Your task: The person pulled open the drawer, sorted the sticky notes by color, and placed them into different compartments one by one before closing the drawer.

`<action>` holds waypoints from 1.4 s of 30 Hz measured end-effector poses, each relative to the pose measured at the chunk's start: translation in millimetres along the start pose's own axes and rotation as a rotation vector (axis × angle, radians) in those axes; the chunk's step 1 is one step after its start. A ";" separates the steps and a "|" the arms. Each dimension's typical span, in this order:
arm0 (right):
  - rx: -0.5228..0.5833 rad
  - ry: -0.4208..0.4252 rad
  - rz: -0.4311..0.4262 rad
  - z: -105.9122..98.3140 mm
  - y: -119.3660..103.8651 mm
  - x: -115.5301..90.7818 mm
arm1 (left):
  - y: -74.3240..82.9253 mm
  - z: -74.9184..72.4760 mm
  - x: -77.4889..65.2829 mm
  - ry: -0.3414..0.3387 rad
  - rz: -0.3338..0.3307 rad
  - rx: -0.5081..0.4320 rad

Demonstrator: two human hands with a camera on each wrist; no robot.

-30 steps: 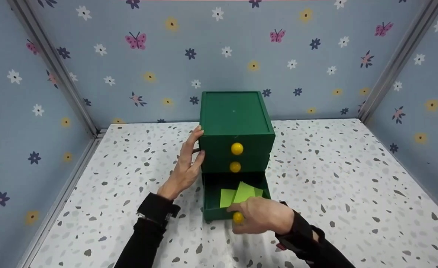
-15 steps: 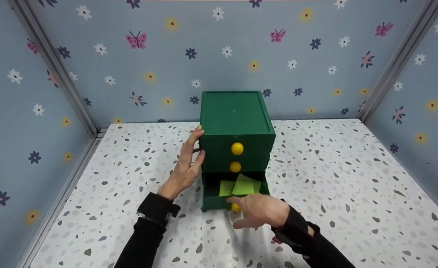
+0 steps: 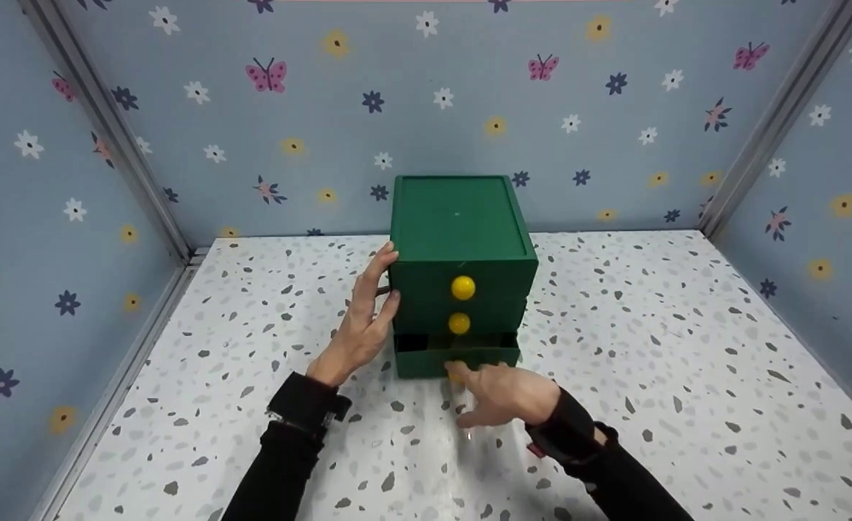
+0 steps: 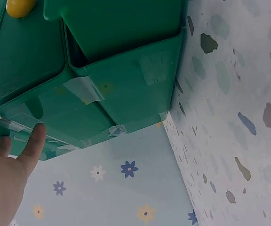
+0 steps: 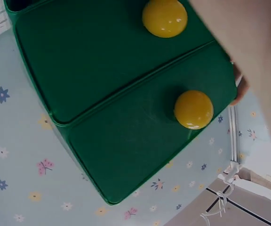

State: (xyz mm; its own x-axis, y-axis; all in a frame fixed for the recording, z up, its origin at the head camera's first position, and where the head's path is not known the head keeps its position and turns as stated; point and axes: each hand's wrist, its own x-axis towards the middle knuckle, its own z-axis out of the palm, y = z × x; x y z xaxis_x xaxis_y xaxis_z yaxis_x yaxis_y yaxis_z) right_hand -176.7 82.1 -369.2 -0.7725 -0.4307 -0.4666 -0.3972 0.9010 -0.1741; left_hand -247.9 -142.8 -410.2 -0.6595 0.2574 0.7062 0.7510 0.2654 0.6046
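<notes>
A green cabinet (image 3: 458, 224) with three stacked drawers, each with a round yellow knob, stands in the middle of the table. Its upper two drawers are closed, with the top knob (image 3: 463, 288) and middle knob (image 3: 458, 323) in plain sight. Partly pulled out, the bottom drawer (image 3: 420, 364) shows a narrow gap above its front. My left hand (image 3: 357, 333) rests along the cabinet's left side, fingers extended; the left wrist view shows its fingertips (image 4: 36, 134) at the taped side wall. Fingers extended, my right hand (image 3: 509, 394) touches the bottom drawer's front, mostly covering its knob.
Close behind the cabinet rises a blue wall (image 3: 310, 108) printed with flowers and butterflies. Side walls with metal corner posts (image 3: 100, 123) flank the white speckled table (image 3: 636, 347).
The bottom drawer has slid inward with my right hand following it away from me. The green paper pieces inside have gone out of sight. My left hand stays put.
</notes>
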 end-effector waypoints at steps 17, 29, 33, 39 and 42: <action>-0.040 0.058 -0.067 -6.9 17.7 7.2 | 37.0 -3.2 3.8 0.006 -0.045 0.002; -0.029 0.056 -0.079 -12.8 22.6 4.4 | 38.2 -3.6 4.3 -0.001 -0.065 -0.009; -0.020 0.057 -0.058 -13.2 23.0 4.4 | 36.7 -3.3 4.7 0.001 -0.060 -0.003; -0.021 0.080 -0.069 -12.7 23.9 3.3 | 10.0 1.4 1.1 0.012 -0.049 0.003; -0.015 0.086 -0.075 -13.5 24.8 2.1 | 2.1 1.9 0.1 0.009 -0.047 0.009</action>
State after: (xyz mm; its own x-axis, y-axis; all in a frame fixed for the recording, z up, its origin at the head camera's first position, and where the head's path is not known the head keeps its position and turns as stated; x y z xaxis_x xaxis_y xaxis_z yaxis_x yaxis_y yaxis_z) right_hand -194.9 102.8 -362.8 -0.7798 -0.5000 -0.3767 -0.4622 0.8657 -0.1922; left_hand -246.4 -140.5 -409.6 -0.6938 0.2364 0.6803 0.7189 0.2852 0.6340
